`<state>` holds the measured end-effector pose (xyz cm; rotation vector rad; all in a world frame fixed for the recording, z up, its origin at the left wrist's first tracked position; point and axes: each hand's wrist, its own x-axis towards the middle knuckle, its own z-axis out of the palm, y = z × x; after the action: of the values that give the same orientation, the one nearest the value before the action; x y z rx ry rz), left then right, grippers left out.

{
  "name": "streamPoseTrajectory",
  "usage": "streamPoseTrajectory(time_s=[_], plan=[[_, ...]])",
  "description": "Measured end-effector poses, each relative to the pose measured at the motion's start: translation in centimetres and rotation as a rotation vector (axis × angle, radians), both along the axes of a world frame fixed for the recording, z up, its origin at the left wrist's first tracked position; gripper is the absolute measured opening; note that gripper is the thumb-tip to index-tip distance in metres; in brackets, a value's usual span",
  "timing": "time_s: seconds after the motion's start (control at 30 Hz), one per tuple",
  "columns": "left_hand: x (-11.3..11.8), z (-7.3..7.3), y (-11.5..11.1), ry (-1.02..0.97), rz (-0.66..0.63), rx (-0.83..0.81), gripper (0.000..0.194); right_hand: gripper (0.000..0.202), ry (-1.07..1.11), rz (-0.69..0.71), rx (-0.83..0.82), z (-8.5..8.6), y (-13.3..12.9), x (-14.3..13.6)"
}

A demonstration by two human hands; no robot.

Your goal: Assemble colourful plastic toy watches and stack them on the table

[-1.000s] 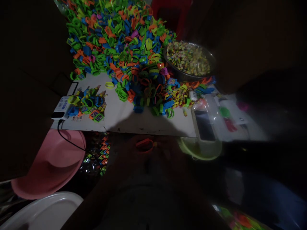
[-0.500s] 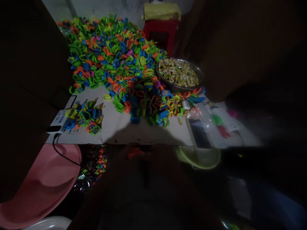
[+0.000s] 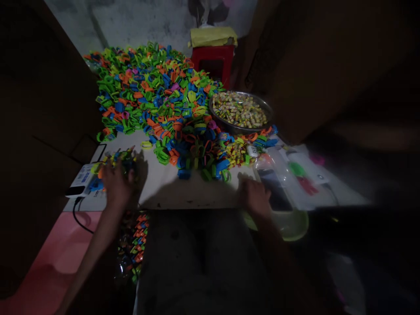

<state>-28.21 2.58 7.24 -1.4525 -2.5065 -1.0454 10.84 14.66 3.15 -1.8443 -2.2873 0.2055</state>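
Note:
My left hand (image 3: 117, 181) lies over the small pile of colourful toy watches (image 3: 124, 155) at the left of the white table (image 3: 193, 192), its fingers spread. Over the table's front edge, my right hand (image 3: 256, 196) is beside a dark phone-like object (image 3: 275, 188); its fingers look curled, but blur and shadow hide whether they hold anything. A large heap of green, orange and blue toy watches (image 3: 147, 87) covers the back left of the table.
A metal bowl (image 3: 269, 114) of small yellowish pieces stands at the back right. Behind is a red stool (image 3: 213, 53). A pink basin (image 3: 62, 249) is at lower left, a green container (image 3: 297, 227) below the right edge.
Both hands have moved up from the dark area below the table edge and apart, the left to the small pile, the right beside the phone-like object. The orange item near them no longer shows.

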Motion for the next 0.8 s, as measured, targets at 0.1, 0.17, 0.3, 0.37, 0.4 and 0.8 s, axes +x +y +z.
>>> streamPoseTrajectory(time_s=[0.1, 0.17, 0.3, 0.37, 0.4, 0.8], plan=[[4.5, -1.9, 2.6, -0.001, -0.173, -0.068, 0.037, 0.023, 0.264, -0.039, -0.017, -0.1, -1.0, 0.2], [7.2, -3.4, 4.8, -0.139, -0.256, -0.11, 0.033, 0.018, 0.499, -0.024, 0.011, 0.1, -2.0, 0.0], [10.1, -5.3, 7.8, -0.251, -0.218, -0.109, 0.022, 0.018, 0.912, 0.027, 0.049, 0.6, -5.2, -1.5], [10.6, -5.6, 8.0, -0.298, -0.212, -0.097, 0.018, 0.016, 0.989, 0.046, 0.009, 0.8, -6.7, -2.5], [10.8, -5.5, 7.6, -0.325, -0.223, -0.093, 0.016, 0.015, 1.004, 0.051, -0.031, 0.9, -7.3, -2.9], [17.3, 1.1, -4.3, -0.838, -0.557, 0.008, 0.04, 0.026, 1.014, 0.226, -0.286, 3.7, -10.2, -5.5]])
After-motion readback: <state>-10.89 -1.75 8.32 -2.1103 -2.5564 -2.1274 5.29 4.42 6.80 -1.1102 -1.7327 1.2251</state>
